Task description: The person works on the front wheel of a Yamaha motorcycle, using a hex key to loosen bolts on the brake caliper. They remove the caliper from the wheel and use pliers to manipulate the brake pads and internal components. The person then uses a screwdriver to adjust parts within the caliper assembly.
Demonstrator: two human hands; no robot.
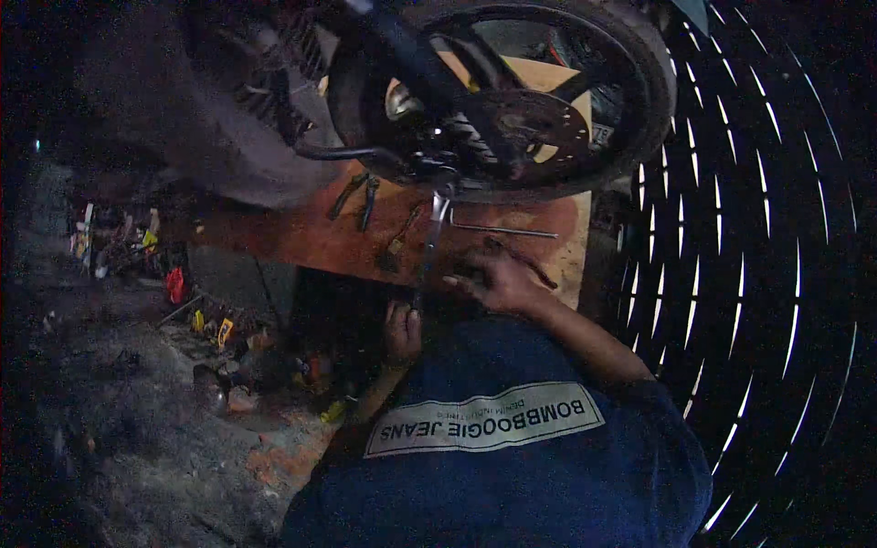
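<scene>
- Wheel (653, 82), black-tyred, with a perforated disc (562, 123); landmark for all places below.
- Tabletop (311, 228), worn reddish brown, paler at its right end; on the near side of the wheel and partly beneath it.
- On it, near side of the wheel: two dark plier-like tools (368, 203), a thin metal rod (512, 230).
- Slatted dark wall (740, 237), light through the slits; right of the wheel.
- Dim grey floor (164, 457), littered, with a red item (175, 285) and yellow items (225, 332); left of the wheel and nearer.
- Long metal tool (432, 239), slanting from the wheel's hub area toward the near side, between the hands.
- Left hand (402, 333), nearer than the wheel; fingers curled by the tool's lower end; cannot tell whether grasping it.
- Right hand (498, 279), closer to the wheel, right of the tool; fingers bent; cannot tell whether grasping anything.
- Navy shirt (512, 493), nearest, opposite the wheel; pale rectangular panel (493, 420), dark capitals, upside down.
</scene>
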